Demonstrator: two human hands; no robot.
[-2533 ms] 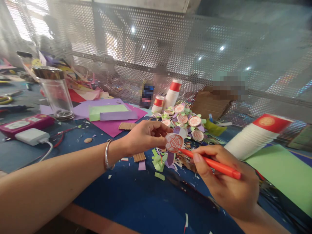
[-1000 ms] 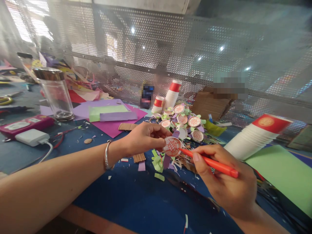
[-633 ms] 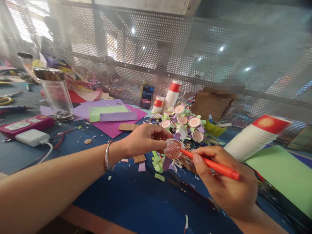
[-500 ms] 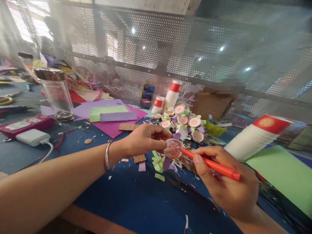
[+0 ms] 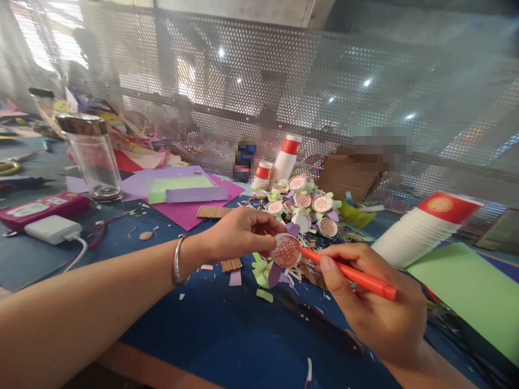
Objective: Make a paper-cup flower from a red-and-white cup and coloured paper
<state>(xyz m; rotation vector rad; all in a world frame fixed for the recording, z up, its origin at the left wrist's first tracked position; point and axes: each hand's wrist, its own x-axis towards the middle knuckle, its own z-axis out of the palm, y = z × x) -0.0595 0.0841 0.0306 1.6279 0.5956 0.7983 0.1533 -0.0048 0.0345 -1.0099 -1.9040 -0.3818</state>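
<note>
Between the fingertips of my left hand [image 5: 247,232] is a small white paper disc [image 5: 286,250] marked with a red grid of lines. Purple paper pieces stick out from the disc above and below. My right hand [image 5: 377,297] grips a red marker pen [image 5: 357,274], its tip touching the right edge of the disc. Just behind lies a heap of similar paper discs [image 5: 322,203] with red patterns and green and purple paper bits. A knife-like dark tool [image 5: 324,321] lies below my hands on the blue table [image 5: 211,329].
Stacked paper cups [image 5: 421,232] lean at the right beside green paper [image 5: 466,292]; more cups [image 5: 287,156] stand behind the heap. A glass jar [image 5: 95,162], purple paper [image 5: 138,181] and a magenta power strip [image 5: 44,209] are at left. A perforated metal screen [image 5: 243,70] closes the back.
The pen tip has shifted very slightly along the disc's right edge, and the disc has tilted a little. Both hands keep their hold.
</note>
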